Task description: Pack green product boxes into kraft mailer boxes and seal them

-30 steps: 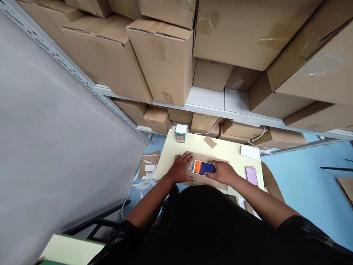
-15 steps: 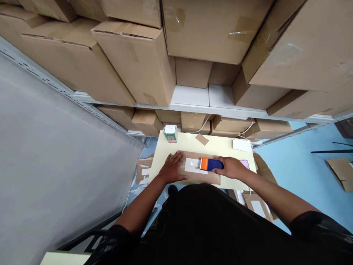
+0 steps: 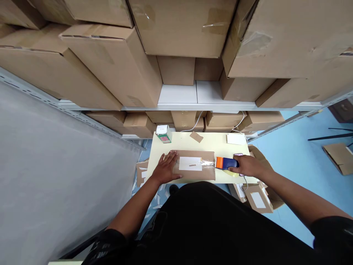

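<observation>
A flat cardboard box (image 3: 194, 176) with a white label (image 3: 184, 163) on top lies on the pale yellow table. My left hand (image 3: 166, 168) rests on the box's left end, fingers spread and thumb along its near side. In my right hand (image 3: 247, 165) is an orange and blue tape dispenser (image 3: 226, 163), just past the box's right edge. A strip of clear tape (image 3: 208, 163) stretches from the label over the right end of the box to the dispenser. Partly behind my right hand lies a phone (image 3: 238, 155).
On the table (image 3: 217, 141) stand a small green and white box (image 3: 163, 134) at the back left, a cardboard scrap (image 3: 196, 137) and a white box (image 3: 236, 139). Shelves (image 3: 179, 94) full of cartons rise behind. Opened cartons (image 3: 257, 198) lie low at the right.
My right hand has moved the tape dispenser rightward, from over the label to beyond the box's right edge, drawing out clear tape. My left hand stays on the box's left end.
</observation>
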Demonstrator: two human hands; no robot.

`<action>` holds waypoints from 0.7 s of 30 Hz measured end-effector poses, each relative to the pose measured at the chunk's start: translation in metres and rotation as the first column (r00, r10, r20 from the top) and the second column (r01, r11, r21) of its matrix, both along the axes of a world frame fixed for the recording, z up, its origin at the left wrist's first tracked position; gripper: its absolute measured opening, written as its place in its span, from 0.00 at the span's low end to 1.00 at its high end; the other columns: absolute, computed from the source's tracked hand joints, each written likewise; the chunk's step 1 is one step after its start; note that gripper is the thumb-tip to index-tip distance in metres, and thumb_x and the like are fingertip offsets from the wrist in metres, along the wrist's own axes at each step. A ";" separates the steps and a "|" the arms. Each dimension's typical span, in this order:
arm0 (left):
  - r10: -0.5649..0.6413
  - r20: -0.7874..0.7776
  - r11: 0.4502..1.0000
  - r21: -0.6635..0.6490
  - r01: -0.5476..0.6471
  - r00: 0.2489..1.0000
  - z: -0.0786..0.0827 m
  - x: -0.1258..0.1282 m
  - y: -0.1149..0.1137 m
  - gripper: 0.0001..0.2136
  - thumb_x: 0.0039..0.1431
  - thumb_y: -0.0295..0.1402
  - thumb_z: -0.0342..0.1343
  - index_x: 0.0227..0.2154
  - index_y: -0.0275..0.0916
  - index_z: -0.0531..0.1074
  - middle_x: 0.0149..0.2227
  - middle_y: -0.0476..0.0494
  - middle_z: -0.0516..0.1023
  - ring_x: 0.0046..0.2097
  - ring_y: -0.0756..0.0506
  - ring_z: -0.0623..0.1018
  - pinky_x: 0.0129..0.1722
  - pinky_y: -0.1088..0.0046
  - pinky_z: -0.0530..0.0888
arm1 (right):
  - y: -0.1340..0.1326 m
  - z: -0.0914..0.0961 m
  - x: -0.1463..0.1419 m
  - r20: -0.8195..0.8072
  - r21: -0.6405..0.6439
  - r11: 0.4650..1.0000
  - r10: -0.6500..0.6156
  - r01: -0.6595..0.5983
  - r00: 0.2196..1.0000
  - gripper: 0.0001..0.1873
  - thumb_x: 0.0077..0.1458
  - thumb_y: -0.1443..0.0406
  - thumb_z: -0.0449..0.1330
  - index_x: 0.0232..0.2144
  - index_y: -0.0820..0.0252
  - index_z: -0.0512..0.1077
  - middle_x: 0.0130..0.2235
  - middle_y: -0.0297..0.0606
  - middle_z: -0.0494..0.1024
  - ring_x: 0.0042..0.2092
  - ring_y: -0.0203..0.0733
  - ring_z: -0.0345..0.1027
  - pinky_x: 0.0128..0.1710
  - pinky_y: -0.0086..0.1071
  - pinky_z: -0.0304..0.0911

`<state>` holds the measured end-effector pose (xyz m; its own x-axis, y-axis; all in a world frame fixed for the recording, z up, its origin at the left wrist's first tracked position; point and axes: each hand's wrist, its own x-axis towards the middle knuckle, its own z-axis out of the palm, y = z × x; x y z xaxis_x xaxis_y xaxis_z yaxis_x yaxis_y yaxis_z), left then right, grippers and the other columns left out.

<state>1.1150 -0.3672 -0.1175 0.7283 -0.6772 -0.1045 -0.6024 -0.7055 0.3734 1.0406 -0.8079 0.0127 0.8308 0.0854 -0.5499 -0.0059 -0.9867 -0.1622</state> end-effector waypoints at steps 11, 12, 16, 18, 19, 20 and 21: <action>0.003 -0.002 1.000 0.002 -0.003 1.000 -0.001 0.001 -0.002 0.58 0.52 0.63 0.64 0.77 0.40 0.46 0.77 0.32 0.48 0.77 0.29 0.50 0.75 0.45 0.41 | -0.005 -0.023 -0.007 -0.031 0.004 1.000 -0.027 0.027 0.999 0.26 0.58 0.41 0.61 0.41 0.55 0.76 0.39 0.46 0.82 0.41 0.54 0.76 0.36 0.36 0.58; 0.002 -0.003 1.000 0.003 -0.002 1.000 -0.001 0.001 -0.002 0.58 0.52 0.63 0.64 0.77 0.39 0.45 0.77 0.32 0.48 0.77 0.29 0.49 0.75 0.45 0.40 | -0.005 -0.028 -0.007 -0.032 0.005 1.000 -0.029 0.030 0.999 0.27 0.58 0.40 0.62 0.41 0.55 0.76 0.39 0.46 0.82 0.42 0.55 0.76 0.36 0.36 0.59; 0.011 -0.007 1.000 0.005 -0.011 1.000 -0.002 0.000 -0.002 0.58 0.52 0.62 0.65 0.77 0.39 0.45 0.77 0.33 0.47 0.77 0.30 0.49 0.75 0.46 0.40 | -0.010 -0.042 -0.008 -0.016 0.025 0.999 -0.034 0.034 0.999 0.27 0.56 0.40 0.62 0.42 0.55 0.76 0.38 0.45 0.82 0.41 0.55 0.77 0.36 0.36 0.60; 0.014 -0.006 1.000 0.006 -0.014 1.000 -0.002 0.000 -0.002 0.59 0.52 0.62 0.65 0.77 0.39 0.44 0.77 0.33 0.47 0.77 0.30 0.49 0.75 0.46 0.40 | -0.013 -0.048 -0.010 -0.034 0.062 0.996 -0.062 0.064 0.997 0.27 0.55 0.40 0.62 0.42 0.55 0.76 0.37 0.44 0.82 0.40 0.54 0.77 0.36 0.36 0.60; 0.013 -0.004 1.000 0.006 -0.013 1.000 -0.003 0.000 -0.002 0.59 0.52 0.62 0.65 0.77 0.39 0.44 0.77 0.33 0.47 0.77 0.30 0.48 0.75 0.46 0.40 | -0.015 -0.051 -0.011 -0.053 0.095 0.992 -0.085 0.089 0.995 0.26 0.55 0.41 0.62 0.41 0.54 0.75 0.36 0.43 0.82 0.40 0.53 0.76 0.36 0.36 0.60; 0.011 -0.004 1.000 0.007 -0.011 1.000 -0.003 0.000 -0.001 0.59 0.52 0.62 0.65 0.77 0.39 0.43 0.77 0.33 0.47 0.77 0.30 0.48 0.75 0.46 0.40 | -0.016 -0.055 -0.013 -0.077 0.134 0.984 -0.109 0.118 0.991 0.25 0.55 0.41 0.63 0.40 0.54 0.75 0.35 0.41 0.81 0.39 0.52 0.76 0.36 0.35 0.60; 0.010 -0.003 1.000 0.008 -0.010 1.000 -0.003 0.000 -0.001 0.59 0.52 0.61 0.65 0.77 0.39 0.43 0.78 0.33 0.46 0.78 0.30 0.48 0.75 0.46 0.40 | -0.017 -0.060 -0.015 -0.107 0.180 0.972 -0.131 0.149 0.986 0.24 0.54 0.42 0.63 0.39 0.54 0.74 0.35 0.40 0.81 0.38 0.51 0.76 0.35 0.35 0.61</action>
<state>1.1147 -0.3685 -0.1206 0.7344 -0.6694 -0.1125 -0.5944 -0.7142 0.3697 1.0255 -0.8250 -0.0469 0.7876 0.0805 -0.6108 -0.1656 -0.9273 -0.3357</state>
